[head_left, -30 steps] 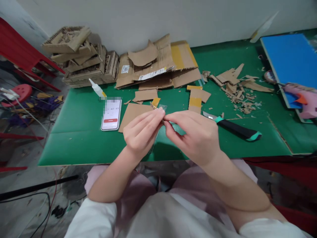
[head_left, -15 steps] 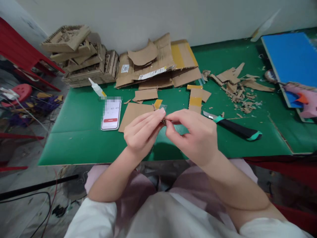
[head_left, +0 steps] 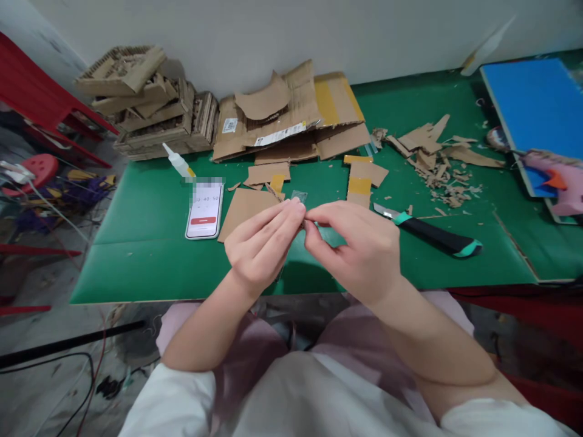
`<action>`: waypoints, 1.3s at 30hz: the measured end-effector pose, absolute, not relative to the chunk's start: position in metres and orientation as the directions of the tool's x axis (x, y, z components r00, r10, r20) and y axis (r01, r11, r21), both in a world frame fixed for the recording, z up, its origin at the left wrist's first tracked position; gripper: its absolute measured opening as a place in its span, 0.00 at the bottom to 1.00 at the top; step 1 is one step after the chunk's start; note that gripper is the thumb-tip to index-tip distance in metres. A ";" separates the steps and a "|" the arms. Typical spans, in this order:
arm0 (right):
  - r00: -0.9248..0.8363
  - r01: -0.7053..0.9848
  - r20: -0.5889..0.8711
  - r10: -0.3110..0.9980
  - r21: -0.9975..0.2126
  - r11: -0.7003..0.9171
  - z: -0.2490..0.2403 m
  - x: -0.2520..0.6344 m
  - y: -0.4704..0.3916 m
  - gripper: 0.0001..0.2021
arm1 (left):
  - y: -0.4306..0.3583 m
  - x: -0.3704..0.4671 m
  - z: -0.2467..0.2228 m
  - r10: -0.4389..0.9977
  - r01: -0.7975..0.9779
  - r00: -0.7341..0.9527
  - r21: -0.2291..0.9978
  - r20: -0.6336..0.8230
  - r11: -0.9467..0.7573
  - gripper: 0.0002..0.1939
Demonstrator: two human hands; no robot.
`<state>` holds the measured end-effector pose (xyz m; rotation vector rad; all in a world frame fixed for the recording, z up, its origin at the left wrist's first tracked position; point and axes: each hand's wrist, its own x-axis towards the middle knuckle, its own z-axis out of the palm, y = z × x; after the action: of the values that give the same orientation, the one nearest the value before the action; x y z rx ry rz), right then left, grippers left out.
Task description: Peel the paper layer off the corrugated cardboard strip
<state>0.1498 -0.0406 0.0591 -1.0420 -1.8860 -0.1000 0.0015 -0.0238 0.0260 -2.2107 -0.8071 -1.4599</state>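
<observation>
At centre: card piece [head_left: 303,225], pinched between left hand [head_left: 259,247] and right hand [head_left: 359,247], fingertips closed. Yellow tape [head_left: 277,181], eleven o'clock of it, has shifted leftward; piece apparently being turned. Knife [head_left: 432,235], three o'clock, on worktop [head_left: 150,267].

"What does the room look like?"

"A plain, pale grey wall [head_left: 410,30] runs across twelve o'clock, behind a long table [head_left: 136,267] with a smooth green top."

"And to the left?"

"A red plastic chair [head_left: 36,88] at ten o'clock, and a round red stool [head_left: 42,167] at nine. The grey, littered floor [head_left: 22,388] at eight has cables [head_left: 89,364] across it."

"The light?"

"Soft and rather dim, leaving a faint sheen on the green."
</observation>
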 end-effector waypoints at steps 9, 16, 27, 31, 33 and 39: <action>-0.159 0.717 0.805 0.572 -0.304 0.627 0.057 0.154 -0.035 0.06 | -0.027 0.006 0.031 0.409 0.645 0.166 0.215 0.897 -0.733 0.19; -0.248 0.724 0.883 0.398 -0.104 0.682 0.055 0.156 -0.029 0.05 | -0.029 0.005 0.033 0.833 0.377 0.064 0.759 0.550 -0.530 0.21; -0.357 0.615 0.874 0.330 -0.046 0.787 0.050 0.152 -0.027 0.07 | -0.025 -0.005 0.031 0.868 0.312 0.156 0.810 0.472 -0.497 0.29; -0.340 0.621 0.886 0.314 -0.039 0.783 0.049 0.149 -0.028 0.06 | -0.027 -0.006 0.034 0.861 0.326 0.148 0.798 0.487 -0.507 0.31; -0.320 0.621 0.895 0.311 -0.050 0.782 0.048 0.148 -0.030 0.06 | -0.029 -0.005 0.036 0.851 0.356 0.146 0.776 0.504 -0.520 0.31; -0.286 0.611 0.898 0.335 -0.099 0.786 0.048 0.147 -0.034 0.06 | -0.034 0.000 0.039 0.904 0.228 0.081 0.875 0.420 -0.427 0.29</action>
<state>0.1472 -0.0336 0.0483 -0.7180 -1.8977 -0.3193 -0.0005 -0.0338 0.0394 -2.6501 -1.7157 -2.1078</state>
